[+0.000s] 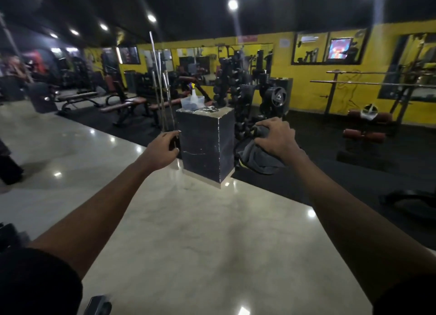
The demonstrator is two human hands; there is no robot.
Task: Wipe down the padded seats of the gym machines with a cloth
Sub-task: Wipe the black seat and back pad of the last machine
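My right hand [274,136] grips a dark grey cloth [256,157], which hangs bunched below the palm, right of a black pedestal block [205,144]. My left hand [162,148] is stretched out left of the block with its fingers curled and nothing clearly in them. Padded benches with reddish-brown seats [118,107] stand on black matting at the far left. Red roller pads [364,135] of another machine lie at the far right.
A spray bottle [194,97] stands in a clear tub on the pedestal. Steel bars [162,88] lean upright beside it. A dumbbell rack [238,95] and weight plates stand behind. Glossy pale floor [188,232] lies below my arms; a person stands far left.
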